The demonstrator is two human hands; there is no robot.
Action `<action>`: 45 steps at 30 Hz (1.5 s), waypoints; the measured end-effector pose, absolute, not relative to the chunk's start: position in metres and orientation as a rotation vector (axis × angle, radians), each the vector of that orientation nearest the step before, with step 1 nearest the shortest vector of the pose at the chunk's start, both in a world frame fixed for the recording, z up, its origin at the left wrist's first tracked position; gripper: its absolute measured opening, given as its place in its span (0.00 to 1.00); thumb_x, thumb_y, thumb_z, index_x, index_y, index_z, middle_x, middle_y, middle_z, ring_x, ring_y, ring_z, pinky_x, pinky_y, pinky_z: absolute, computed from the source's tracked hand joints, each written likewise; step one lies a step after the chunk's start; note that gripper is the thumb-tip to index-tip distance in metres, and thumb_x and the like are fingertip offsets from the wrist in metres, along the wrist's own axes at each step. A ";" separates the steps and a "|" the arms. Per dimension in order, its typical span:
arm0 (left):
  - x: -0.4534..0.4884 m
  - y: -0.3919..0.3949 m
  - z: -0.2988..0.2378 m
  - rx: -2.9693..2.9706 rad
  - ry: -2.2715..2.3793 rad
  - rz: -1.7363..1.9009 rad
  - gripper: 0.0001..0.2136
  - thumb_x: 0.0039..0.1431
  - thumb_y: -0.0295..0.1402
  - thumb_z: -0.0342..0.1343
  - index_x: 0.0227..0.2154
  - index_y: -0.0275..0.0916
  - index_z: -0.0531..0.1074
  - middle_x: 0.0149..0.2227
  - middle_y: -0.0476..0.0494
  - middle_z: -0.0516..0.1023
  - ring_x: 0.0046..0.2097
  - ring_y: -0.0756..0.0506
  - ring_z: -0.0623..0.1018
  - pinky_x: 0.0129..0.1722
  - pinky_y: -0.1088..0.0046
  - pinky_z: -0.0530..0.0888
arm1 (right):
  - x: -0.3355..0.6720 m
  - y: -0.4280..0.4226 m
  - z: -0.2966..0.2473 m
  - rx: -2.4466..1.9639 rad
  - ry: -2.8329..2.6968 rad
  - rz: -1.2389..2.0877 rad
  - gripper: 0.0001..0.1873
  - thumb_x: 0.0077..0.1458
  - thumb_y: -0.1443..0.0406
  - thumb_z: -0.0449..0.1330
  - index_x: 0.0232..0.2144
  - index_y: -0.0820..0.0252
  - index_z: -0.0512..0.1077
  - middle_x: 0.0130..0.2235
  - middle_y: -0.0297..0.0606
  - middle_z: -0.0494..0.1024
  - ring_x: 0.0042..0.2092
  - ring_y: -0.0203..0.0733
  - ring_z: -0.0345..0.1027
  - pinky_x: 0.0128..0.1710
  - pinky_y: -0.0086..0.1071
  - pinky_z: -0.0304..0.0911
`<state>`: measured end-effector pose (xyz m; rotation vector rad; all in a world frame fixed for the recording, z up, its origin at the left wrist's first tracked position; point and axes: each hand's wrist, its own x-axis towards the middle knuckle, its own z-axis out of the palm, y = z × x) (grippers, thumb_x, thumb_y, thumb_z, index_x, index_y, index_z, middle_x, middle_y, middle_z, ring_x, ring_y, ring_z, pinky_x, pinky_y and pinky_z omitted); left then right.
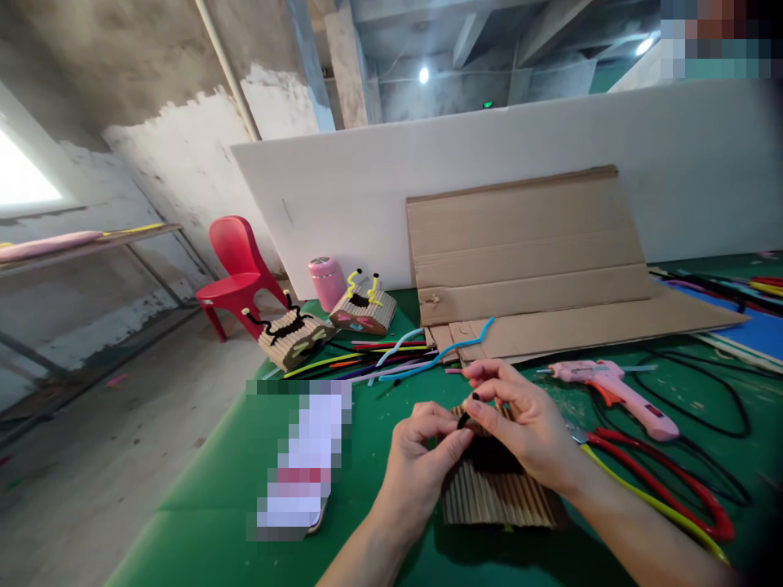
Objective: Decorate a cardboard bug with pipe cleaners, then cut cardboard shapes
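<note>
Black pipe cleaner (466, 413) pinched by 2 hands, left hand (422, 458) and right hand (527, 425), over 1 corrugated cardboard piece (489, 496).

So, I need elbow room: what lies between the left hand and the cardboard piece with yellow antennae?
Head view: loose coloured pipe cleaners on the green table, between the left hand and that cardboard piece.

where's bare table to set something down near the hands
Bare green table lies at the near left corner, left of the blurred object, and in a narrow strip between that object and the left hand. Crowded: right of the right hand, with glue gun, scissors and cords; behind, the pipe cleaners and cardboard sheets. Both hands pinch a black pipe cleaner.
</note>
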<state>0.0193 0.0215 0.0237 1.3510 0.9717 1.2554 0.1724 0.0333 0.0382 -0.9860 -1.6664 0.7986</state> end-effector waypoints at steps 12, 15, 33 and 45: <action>0.016 0.016 0.025 1.578 1.014 1.141 0.07 0.46 0.31 0.60 0.31 0.39 0.76 0.27 0.48 0.67 0.33 0.47 0.66 0.36 0.70 0.65 | 0.175 0.033 0.041 -0.924 -1.680 0.963 0.11 0.57 0.61 0.53 0.35 0.57 0.73 0.45 0.41 0.66 0.51 0.44 0.59 0.49 0.36 0.59; 0.015 0.015 0.025 1.603 1.037 1.138 0.05 0.45 0.29 0.59 0.28 0.38 0.75 0.27 0.48 0.66 0.33 0.47 0.67 0.35 0.70 0.65 | 0.180 0.032 0.043 -0.925 -1.689 0.983 0.12 0.58 0.61 0.51 0.36 0.57 0.73 0.46 0.41 0.66 0.50 0.44 0.60 0.47 0.35 0.60; 0.013 0.015 0.023 1.698 1.072 1.192 0.06 0.50 0.29 0.56 0.21 0.39 0.75 0.26 0.46 0.69 0.34 0.46 0.69 0.35 0.69 0.66 | 0.181 0.026 0.045 -0.942 -1.977 0.801 0.04 0.52 0.68 0.55 0.27 0.59 0.68 0.45 0.41 0.66 0.49 0.45 0.59 0.48 0.38 0.59; 0.013 0.014 0.021 1.682 1.015 1.273 0.05 0.49 0.29 0.57 0.20 0.39 0.73 0.25 0.47 0.70 0.33 0.46 0.70 0.34 0.70 0.67 | 0.176 0.020 0.058 -0.956 -2.022 0.800 0.06 0.52 0.72 0.53 0.27 0.59 0.66 0.44 0.40 0.65 0.46 0.40 0.62 0.45 0.32 0.59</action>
